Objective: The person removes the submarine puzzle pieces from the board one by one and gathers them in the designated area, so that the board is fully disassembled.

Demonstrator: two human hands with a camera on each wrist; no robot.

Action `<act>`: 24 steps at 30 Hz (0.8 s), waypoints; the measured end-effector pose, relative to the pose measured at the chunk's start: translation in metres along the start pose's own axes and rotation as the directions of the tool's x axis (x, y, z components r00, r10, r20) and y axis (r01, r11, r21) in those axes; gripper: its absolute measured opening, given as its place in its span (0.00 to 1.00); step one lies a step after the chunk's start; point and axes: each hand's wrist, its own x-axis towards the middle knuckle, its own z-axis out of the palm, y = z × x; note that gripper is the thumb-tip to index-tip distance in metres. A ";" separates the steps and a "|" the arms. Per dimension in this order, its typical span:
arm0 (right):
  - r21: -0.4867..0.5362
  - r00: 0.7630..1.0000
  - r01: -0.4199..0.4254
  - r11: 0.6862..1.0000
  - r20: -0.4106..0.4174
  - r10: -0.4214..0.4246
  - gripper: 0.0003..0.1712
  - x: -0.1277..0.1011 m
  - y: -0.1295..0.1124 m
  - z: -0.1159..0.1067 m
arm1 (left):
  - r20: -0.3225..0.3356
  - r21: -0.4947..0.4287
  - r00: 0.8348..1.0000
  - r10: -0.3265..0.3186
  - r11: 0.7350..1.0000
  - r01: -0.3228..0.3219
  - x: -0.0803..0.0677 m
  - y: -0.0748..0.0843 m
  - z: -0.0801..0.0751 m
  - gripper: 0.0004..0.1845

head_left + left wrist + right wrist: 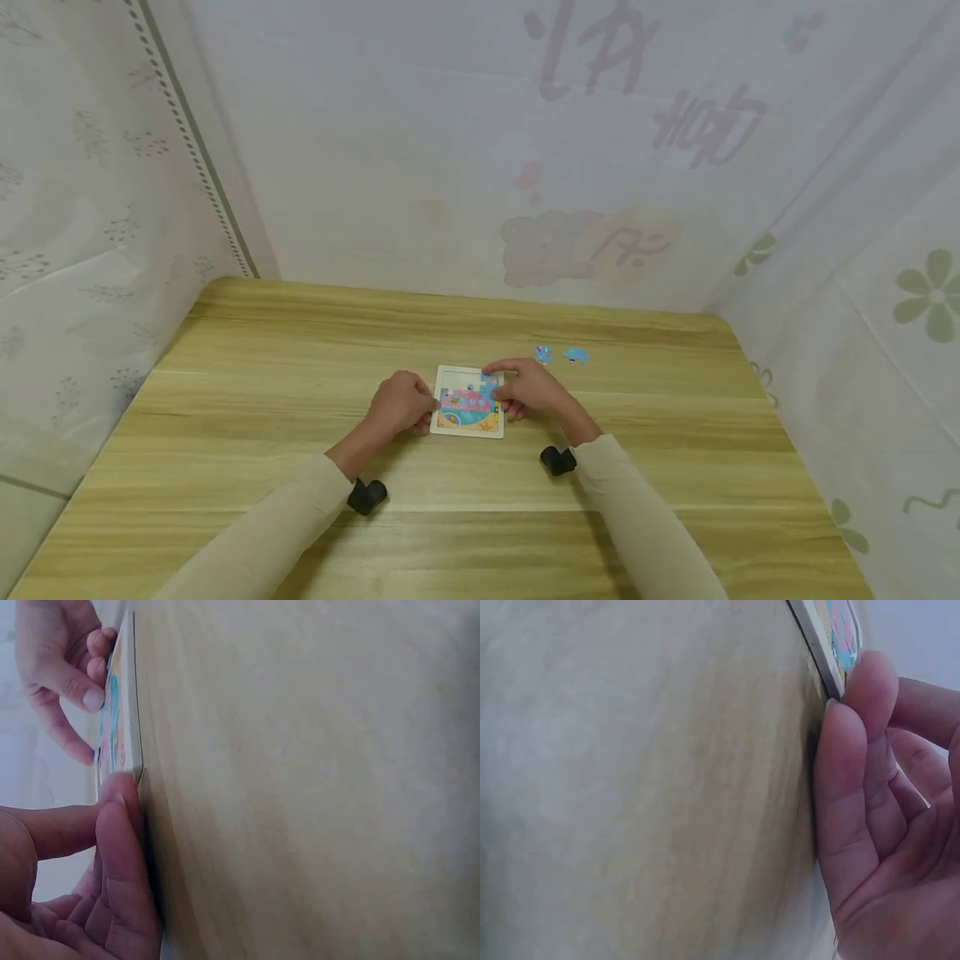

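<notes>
A square jigsaw puzzle board (468,432) with a pale frame lies on the table, a pink, teal and orange picture partly filling it. My left hand (401,404) grips its left edge, thumb against the frame. My right hand (528,387) is at the right edge. Its index finger stretches over the upper right corner and its thumb rests by a blue section (487,390) of the picture. The remaining right fingers (841,754) curl beside the frame. Two loose blue puzzle pieces, one (543,355) nearer and another (577,355) farther right, lie beyond the right hand.
The wooden table (300,333) reaches back to a pale printed cloth (375,167), with more cloth hanging at both sides. Black wrist-worn devices (367,497) sit at the cuffs of both light sleeves (262,525).
</notes>
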 end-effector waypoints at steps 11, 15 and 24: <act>-0.045 1.000 -0.009 0.999 0.024 0.010 0.19 0.003 -0.006 0.000 | 0.045 -0.091 0.998 -0.042 0.995 0.046 0.001 -0.005 -0.003 0.08; -0.054 0.999 0.000 0.999 0.036 0.002 0.19 0.004 -0.007 0.000 | 0.078 -0.120 0.995 -0.056 0.991 0.066 0.002 -0.004 -0.005 0.08; -0.021 0.997 0.023 1.000 0.078 -0.021 0.22 0.005 -0.008 -0.006 | 0.108 -0.155 0.992 -0.062 0.985 0.078 0.004 -0.004 -0.007 0.07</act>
